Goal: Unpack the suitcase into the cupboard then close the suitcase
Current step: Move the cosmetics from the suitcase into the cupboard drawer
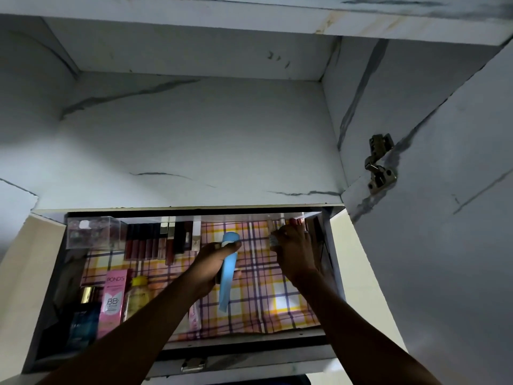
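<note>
Blue plastic tube (228, 273) stands gripped in the left hand (213, 266) over the checked-lined cupboard drawer (249, 284); at three o'clock, the right hand (294, 251) pinches a small item, too dim to identify.

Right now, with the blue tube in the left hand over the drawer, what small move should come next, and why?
Probably lower the blue tube onto the bare checked liner and let go. The left hand grips it above open liner, bottles and lipsticks already line the left and back, and the right hand is busy with small items at the back right corner.
</note>
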A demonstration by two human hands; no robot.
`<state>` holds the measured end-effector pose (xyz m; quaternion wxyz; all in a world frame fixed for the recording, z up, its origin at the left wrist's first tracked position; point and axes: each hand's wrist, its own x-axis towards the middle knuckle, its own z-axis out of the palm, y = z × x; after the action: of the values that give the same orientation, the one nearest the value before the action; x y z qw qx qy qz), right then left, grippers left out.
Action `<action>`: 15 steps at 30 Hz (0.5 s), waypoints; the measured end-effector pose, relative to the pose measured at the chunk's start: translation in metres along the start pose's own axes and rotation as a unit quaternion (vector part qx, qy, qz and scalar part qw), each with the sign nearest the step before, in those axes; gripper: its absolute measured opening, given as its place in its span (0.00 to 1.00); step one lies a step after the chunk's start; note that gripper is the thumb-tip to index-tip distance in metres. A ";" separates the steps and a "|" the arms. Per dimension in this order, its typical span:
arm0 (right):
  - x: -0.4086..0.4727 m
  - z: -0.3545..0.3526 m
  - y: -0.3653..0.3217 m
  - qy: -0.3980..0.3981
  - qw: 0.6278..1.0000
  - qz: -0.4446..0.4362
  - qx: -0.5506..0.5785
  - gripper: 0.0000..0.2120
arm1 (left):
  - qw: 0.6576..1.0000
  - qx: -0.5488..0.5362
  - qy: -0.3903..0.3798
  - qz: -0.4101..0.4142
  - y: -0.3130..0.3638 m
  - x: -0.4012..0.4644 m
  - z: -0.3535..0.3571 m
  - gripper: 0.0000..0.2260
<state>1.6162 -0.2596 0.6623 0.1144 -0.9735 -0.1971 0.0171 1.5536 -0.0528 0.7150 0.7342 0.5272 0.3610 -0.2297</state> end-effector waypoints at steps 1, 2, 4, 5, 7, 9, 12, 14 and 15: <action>0.000 0.001 0.002 0.003 1.000 -0.003 -0.014 0.18 | 1.000 -0.011 -0.001 0.000 0.000 -0.001 0.000 0.17; 0.000 0.003 0.004 -0.001 1.000 -0.004 -0.024 0.18 | 1.000 -0.021 -0.004 0.001 -0.001 -0.001 -0.001 0.16; -0.002 0.008 0.007 -0.014 0.999 -0.003 -0.030 0.19 | 1.000 -0.030 -0.007 0.005 -0.001 -0.003 -0.001 0.17; -0.003 0.009 0.009 -0.019 0.999 -0.002 -0.031 0.19 | 1.000 -0.027 -0.006 0.006 -0.001 -0.004 -0.001 0.17; -0.003 0.011 0.009 -0.026 0.999 0.001 -0.038 0.19 | 1.000 -0.017 -0.003 0.006 -0.002 -0.004 -0.004 0.18; -0.001 0.012 0.008 -0.026 0.999 -0.001 -0.047 0.18 | 1.000 -0.019 0.000 0.004 -0.003 -0.003 -0.005 0.21; 0.000 0.012 0.006 -0.029 0.999 0.017 -0.036 0.16 | 0.999 -0.035 -0.002 -0.001 -0.007 -0.002 -0.006 0.21; -0.001 0.011 0.005 -0.023 0.999 0.017 -0.032 0.17 | 0.999 -0.032 -0.004 -0.004 -0.010 -0.002 -0.006 0.20; -0.002 0.009 0.005 -0.014 0.999 0.009 -0.030 0.18 | 0.999 -0.033 -0.006 -0.006 -0.011 -0.004 -0.005 0.20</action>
<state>1.6156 -0.2626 0.6523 0.0821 -0.9780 -0.1901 0.0255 1.5418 -0.0515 0.7104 0.7519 0.4989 0.3675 -0.2252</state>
